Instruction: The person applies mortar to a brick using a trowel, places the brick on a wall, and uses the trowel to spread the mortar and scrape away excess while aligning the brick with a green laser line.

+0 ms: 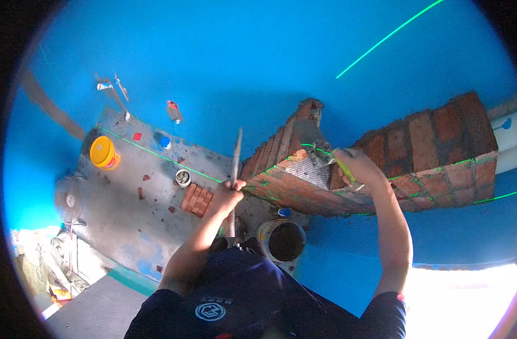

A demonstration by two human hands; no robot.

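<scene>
The left hand (228, 198) is wrapped round a long stick (237, 152). The right hand (361, 165) holds a green tool (347, 174) at the brick wall (430, 135), beside a striped patch (310, 172) (the tool's tip is hard to see). A bucket (262, 237) with dark stuff inside sits on the floor (125, 198).

Harsh white glare burns out the opening (461, 299) below the right hand (357, 168), erasing detail there; smaller washed-out patches cover the clutter (52, 271) far to the left of and below the left hand (229, 196). The blue wall (241, 51) is dimmer, with a soft shadow above and between the hands. A green laser line (388, 39) glows crisply above the right hand. Left of the left hand, the concrete floor (131, 209) shows mottled light, and the fan (70, 200) looks hazy. Fisheye distortion bends outer edges into black vignetting.
</scene>
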